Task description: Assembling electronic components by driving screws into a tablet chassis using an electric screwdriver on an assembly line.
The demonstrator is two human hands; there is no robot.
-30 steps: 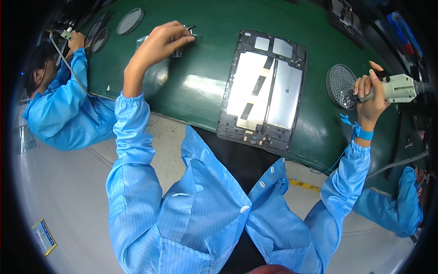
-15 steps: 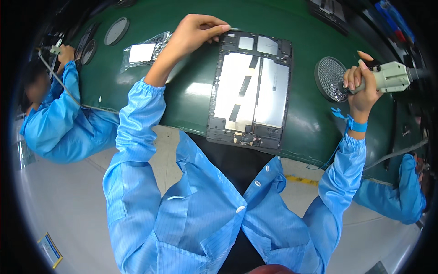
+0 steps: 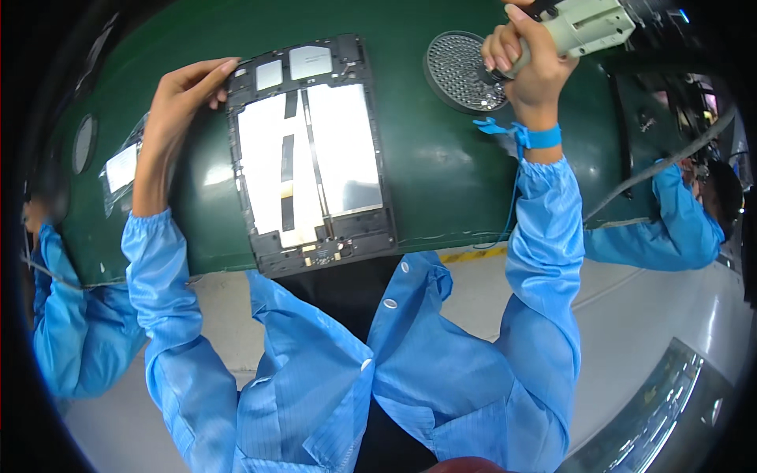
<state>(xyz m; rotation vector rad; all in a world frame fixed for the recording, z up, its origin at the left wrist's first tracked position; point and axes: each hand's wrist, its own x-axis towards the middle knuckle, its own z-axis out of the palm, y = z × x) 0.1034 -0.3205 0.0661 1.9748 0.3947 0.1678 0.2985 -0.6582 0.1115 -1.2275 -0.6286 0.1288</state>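
Observation:
An opened tablet (image 3: 348, 148) lies on the green workbench in front of me, its silver battery packs, black strips and small circuit board showing. My left hand (image 3: 192, 87) is at its far left corner, thumb and fingers closed on the edge. In my right hand (image 3: 531, 57) is a pale green electric screwdriver (image 3: 593, 25), wrapped by my fingers. Its tip end points down to the left, into a round dimpled screw tray (image 3: 461, 69). Whether a screw is on the tip cannot be made out. A blue wrist strap (image 3: 542, 138) circles my right wrist.
Left of my forearm lies a clear plastic bag with a white label (image 3: 121, 168), and a round dish (image 3: 83, 144) beyond it. Co-workers in blue sleeves (image 3: 95, 339) sit on both sides. A grey cable (image 3: 662, 162) crosses the bench's right end (image 3: 441, 189).
The whole view has swung to the right, so the bench and tablet appear further left. My left hand stays at the tablet's corner, and the screwdriver is still at the screw tray.

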